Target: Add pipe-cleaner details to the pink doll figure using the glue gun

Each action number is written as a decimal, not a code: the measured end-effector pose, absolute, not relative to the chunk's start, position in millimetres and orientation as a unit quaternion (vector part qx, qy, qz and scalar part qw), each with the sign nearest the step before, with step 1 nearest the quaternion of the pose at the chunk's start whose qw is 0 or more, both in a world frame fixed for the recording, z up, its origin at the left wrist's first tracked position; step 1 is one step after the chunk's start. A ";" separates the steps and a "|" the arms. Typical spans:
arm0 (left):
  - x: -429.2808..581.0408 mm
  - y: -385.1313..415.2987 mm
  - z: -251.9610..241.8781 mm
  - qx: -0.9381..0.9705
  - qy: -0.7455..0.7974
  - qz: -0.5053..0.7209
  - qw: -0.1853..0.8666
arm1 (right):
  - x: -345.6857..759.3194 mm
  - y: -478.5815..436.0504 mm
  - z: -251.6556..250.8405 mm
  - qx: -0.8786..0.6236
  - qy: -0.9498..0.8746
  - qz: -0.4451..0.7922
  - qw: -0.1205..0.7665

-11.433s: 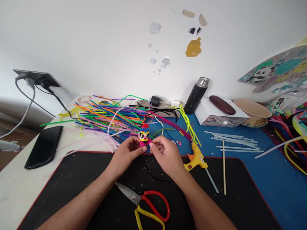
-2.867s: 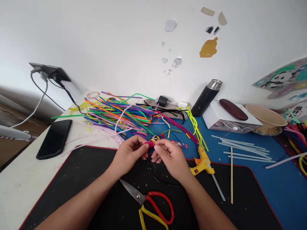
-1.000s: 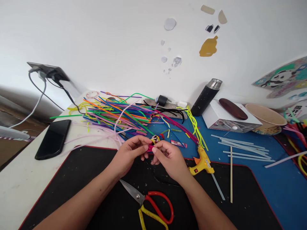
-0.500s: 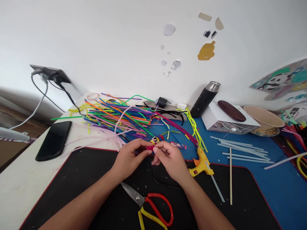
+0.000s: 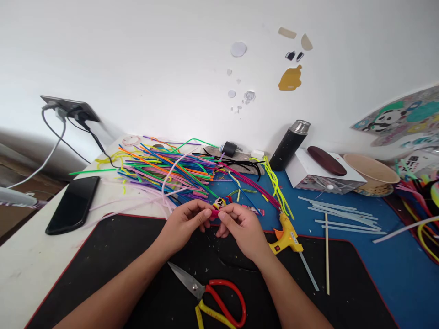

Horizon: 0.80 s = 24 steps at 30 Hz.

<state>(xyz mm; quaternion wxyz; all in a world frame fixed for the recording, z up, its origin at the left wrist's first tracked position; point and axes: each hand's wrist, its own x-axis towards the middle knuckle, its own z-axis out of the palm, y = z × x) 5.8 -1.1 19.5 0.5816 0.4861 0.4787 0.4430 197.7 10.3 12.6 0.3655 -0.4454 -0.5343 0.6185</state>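
Observation:
Both of my hands meet over the top edge of the black mat (image 5: 113, 256). Thumb and fingers of my left hand (image 5: 188, 221) pinch one end of a short magenta pipe cleaner piece (image 5: 214, 214). At its other end, my right hand (image 5: 242, 226) grips it the same way. Just behind the fingertips sits a small colourful figure (image 5: 218, 204) with yellow, white and black parts, partly covered by the fingers. Below the hands lie scissors (image 5: 226, 285) with one red and one yellow handle, blades slightly under my left wrist's side.
A big pile of pipe cleaners (image 5: 171, 169) spreads behind the hands. On the right are a yellow glue gun (image 5: 286, 235), glue sticks (image 5: 343, 212), a wooden stick (image 5: 327, 256), a black flask (image 5: 290, 145), a white box (image 5: 305, 169) and a bowl (image 5: 373, 169). A phone (image 5: 73, 205) lies left.
My left thumb has come up onto the magenta piece, and the left fingers have curled in beneath it. The whole view has shifted slightly; the things on the table stay in place.

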 end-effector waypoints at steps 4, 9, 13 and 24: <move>5.0 0.1 19.5 0.479 0.487 0.433 0.588 | 196.0 9.3 10.2 -0.445 -0.536 0.620 0.362; 6.1 -1.4 19.6 0.472 0.495 0.431 0.588 | 195.7 9.4 11.8 -0.438 -0.533 0.626 0.364; 5.7 -1.1 21.4 0.465 0.498 0.467 0.563 | 197.6 11.5 15.1 -0.434 -0.530 0.627 0.371; 6.9 -1.9 17.7 0.467 0.494 0.459 0.572 | 195.5 10.4 11.5 -0.439 -0.527 0.632 0.361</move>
